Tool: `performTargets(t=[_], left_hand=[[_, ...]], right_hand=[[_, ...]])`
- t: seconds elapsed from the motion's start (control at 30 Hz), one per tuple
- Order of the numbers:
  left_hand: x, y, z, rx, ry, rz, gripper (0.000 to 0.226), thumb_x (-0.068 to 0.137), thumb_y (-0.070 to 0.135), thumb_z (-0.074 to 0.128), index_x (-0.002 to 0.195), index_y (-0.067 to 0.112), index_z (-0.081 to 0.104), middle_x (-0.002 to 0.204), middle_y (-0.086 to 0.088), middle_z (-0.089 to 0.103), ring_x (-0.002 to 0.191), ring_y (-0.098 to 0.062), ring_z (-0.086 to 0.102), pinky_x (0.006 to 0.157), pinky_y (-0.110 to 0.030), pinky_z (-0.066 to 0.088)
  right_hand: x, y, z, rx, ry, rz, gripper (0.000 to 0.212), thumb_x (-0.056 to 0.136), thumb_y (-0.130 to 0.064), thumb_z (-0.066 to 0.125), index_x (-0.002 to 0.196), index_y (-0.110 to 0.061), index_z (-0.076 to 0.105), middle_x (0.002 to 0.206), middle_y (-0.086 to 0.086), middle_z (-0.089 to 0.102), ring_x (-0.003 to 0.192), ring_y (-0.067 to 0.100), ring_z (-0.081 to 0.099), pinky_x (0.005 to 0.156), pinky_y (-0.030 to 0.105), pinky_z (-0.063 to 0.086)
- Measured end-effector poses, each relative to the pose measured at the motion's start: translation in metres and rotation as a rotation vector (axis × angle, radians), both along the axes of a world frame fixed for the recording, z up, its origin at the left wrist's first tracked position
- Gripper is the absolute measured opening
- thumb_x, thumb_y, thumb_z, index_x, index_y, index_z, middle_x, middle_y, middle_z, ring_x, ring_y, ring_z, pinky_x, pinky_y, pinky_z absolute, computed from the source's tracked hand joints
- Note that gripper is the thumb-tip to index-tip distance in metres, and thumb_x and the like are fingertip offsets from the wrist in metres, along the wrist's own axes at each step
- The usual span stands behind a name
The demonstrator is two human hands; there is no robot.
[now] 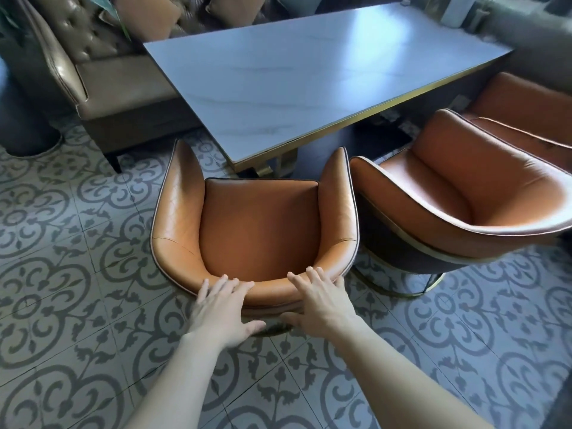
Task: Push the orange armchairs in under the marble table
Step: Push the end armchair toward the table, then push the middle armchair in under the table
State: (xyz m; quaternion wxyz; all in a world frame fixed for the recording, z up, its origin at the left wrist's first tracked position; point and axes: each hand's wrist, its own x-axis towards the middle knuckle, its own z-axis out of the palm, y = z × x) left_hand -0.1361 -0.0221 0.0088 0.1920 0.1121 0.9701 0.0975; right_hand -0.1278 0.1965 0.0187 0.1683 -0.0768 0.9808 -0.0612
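Observation:
An orange armchair (257, 224) stands in front of me, its seat facing the near corner of the white marble table (309, 75) with a gold rim. My left hand (223, 308) and my right hand (322, 300) both rest on the top of its curved backrest, fingers over the rim and thumbs behind. The chair's armrest tips reach about level with the table's near end. A second orange armchair (464, 199) stands to the right, angled, touching or nearly touching the first. A third orange armchair (526, 109) sits farther right along the table's long side.
A brown tufted leather sofa (102, 82) with cushions runs along the table's far left side. The floor (62, 274) is patterned grey tile. A dark round base (28, 131) stands at the far left. The table's gold pedestal (278, 168) shows under its near end.

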Motion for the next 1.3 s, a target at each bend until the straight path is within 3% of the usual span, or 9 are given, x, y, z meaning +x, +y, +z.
performTargets(t=[0.13, 0.23, 0.47, 0.83, 1.3], left_hand=[[0.004, 0.025, 0.031, 0.022, -0.004, -0.021, 0.092, 0.076, 0.079, 0.055, 0.151, 0.041, 0.018, 0.162, 0.004, 0.021, 0.149, -0.019, 0.009, 0.122, -0.049, 0.002], [0.008, 0.055, 0.056, 0.033, -0.024, -0.047, 0.093, 0.077, 0.078, 0.056, 0.152, 0.042, 0.015, 0.163, 0.003, 0.018, 0.150, -0.020, 0.008, 0.122, -0.048, 0.003], [0.028, 0.176, 0.096, 0.096, 0.021, -0.072, 0.097, 0.075, 0.077, 0.059, 0.153, 0.041, 0.014, 0.162, 0.004, 0.020, 0.149, -0.019, 0.013, 0.122, -0.044, 0.008], [0.051, 0.422, 0.137, 0.104, 0.097, -0.078, 0.095, 0.075, 0.077, 0.057, 0.152, 0.040, 0.017, 0.160, 0.003, 0.025, 0.146, -0.019, 0.020, 0.121, -0.042, 0.013], [-0.049, 0.642, 0.108, 0.168, 0.078, -0.101, 0.095, 0.076, 0.076, 0.059, 0.152, 0.039, 0.017, 0.159, 0.003, 0.028, 0.145, -0.020, 0.024, 0.120, -0.043, 0.016]], right_hand=[[0.014, 0.022, 0.036, 0.011, -0.010, -0.050, 0.090, 0.087, -0.074, 0.060, 0.160, -0.038, 0.020, 0.161, 0.008, 0.032, 0.150, 0.029, 0.021, 0.117, 0.073, 0.014], [0.025, 0.055, 0.063, 0.015, -0.024, -0.105, 0.089, 0.086, -0.074, 0.061, 0.159, -0.041, 0.021, 0.164, 0.007, 0.030, 0.154, 0.030, 0.018, 0.118, 0.075, 0.010], [0.063, 0.185, 0.106, 0.004, -0.002, -0.221, 0.091, 0.087, -0.072, 0.061, 0.160, -0.038, 0.020, 0.167, 0.009, 0.026, 0.155, 0.029, 0.016, 0.119, 0.068, 0.017], [0.097, 0.435, 0.134, -0.054, 0.008, -0.308, 0.093, 0.088, -0.072, 0.062, 0.162, -0.038, 0.017, 0.172, 0.010, 0.015, 0.158, 0.029, 0.008, 0.122, 0.065, 0.014], [-0.006, 0.651, 0.120, -0.018, 0.020, -0.313, 0.090, 0.090, -0.067, 0.063, 0.161, -0.036, 0.019, 0.170, 0.007, 0.019, 0.156, 0.026, 0.013, 0.121, 0.064, 0.019]])
